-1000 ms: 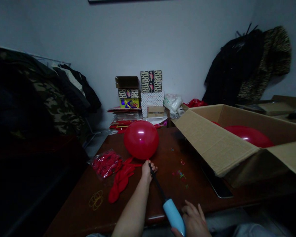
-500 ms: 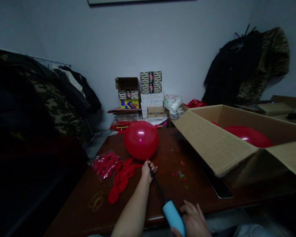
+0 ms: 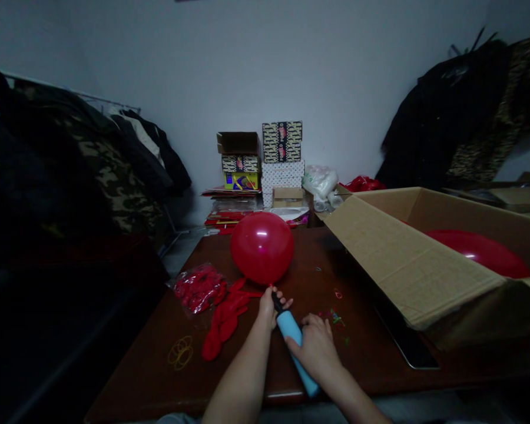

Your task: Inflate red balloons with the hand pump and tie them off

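My left hand is closed around the neck of an inflated red balloon, where it meets the black front end of a hand balloon pump. The pump's light blue barrel slants down toward me. My right hand holds that barrel from the right, its thumb across the top; the fingers' undersides are hidden. Left of my hands lie several limp red balloons. Behind them is a clear plastic bag of red balloons.
On the right stands an open cardboard box with red balloon showing inside. A dark flat phone-like slab lies beneath its flap. Yellow rings and small coloured bits lie on the brown table. Stacked boxes stand behind.
My right hand has pushed the blue barrel up toward my left hand, so the long black shaft has mostly gone inside. The view has shifted slightly; the balloon looks about the same size.
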The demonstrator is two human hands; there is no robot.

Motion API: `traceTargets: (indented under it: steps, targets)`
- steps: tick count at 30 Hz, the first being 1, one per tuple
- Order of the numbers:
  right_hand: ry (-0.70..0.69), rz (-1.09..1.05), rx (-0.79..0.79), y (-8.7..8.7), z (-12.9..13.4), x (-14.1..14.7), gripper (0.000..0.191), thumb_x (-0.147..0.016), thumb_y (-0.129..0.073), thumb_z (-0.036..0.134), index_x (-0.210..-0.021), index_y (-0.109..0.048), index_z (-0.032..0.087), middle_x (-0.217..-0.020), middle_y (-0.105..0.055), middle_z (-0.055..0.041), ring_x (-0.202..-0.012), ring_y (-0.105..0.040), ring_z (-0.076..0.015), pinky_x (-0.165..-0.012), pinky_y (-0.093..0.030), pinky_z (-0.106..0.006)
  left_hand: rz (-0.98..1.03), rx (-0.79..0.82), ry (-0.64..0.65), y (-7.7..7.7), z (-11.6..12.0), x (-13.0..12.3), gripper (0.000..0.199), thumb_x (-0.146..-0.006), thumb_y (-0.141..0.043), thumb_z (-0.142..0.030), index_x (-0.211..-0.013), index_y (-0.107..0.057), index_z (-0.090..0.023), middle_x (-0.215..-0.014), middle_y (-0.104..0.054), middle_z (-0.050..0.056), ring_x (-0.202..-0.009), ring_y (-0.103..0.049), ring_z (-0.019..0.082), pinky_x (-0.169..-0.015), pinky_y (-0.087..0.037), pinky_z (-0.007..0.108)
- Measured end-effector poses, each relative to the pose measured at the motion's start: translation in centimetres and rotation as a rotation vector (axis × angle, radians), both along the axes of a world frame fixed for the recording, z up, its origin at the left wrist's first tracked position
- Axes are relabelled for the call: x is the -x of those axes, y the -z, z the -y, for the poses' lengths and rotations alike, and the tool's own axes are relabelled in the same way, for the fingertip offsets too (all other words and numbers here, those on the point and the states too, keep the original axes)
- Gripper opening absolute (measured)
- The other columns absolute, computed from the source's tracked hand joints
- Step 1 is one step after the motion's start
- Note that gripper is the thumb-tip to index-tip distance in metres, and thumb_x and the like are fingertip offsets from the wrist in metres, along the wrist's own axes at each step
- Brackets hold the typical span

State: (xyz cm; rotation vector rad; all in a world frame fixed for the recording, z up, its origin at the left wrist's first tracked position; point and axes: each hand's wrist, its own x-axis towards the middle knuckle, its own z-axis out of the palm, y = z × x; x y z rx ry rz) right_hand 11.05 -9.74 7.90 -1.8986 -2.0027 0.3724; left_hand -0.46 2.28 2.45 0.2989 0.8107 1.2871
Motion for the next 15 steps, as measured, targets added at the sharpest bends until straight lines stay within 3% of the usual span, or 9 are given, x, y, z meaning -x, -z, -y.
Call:
traceTargets:
  steps: [8,15]
  targets:
    - [0.013,0.015,0.038,1.3,1.4,0.1,0.049,-0.078,-0.043,0.049,-0.102,-0.061,0.01,-0.112,-0.057,-0.0144,-0.117,-0.041,-0.0299,-0.105,-0.014,-0.045,-0.081,-0.007,-0.03,0.8,-0.3,-0.3,0.017,-0.081,-0.043,-0.03,-0.069,-0.037,-0.02,-0.046,-0.039,-0.009,-0.033,-0.033,0.006,-0.061,-0.05,0.034]
    - [-0.023,0.046,0.095,1.9,5.0,-2.4,0.046,-0.079,-0.042,0.049,-0.102,-0.062,0.014,-0.113,-0.058,-0.0133,-0.12,-0.039,-0.0305,-0.106,-0.012,-0.047,-0.07,-0.003,-0.011,0.6,0.0,-0.8,0.018,-0.081,-0.043,-0.03,-0.067,-0.037,-0.02,-0.045,-0.038,-0.009,-0.033,-0.033,0.006,-0.062,-0.05,0.033]
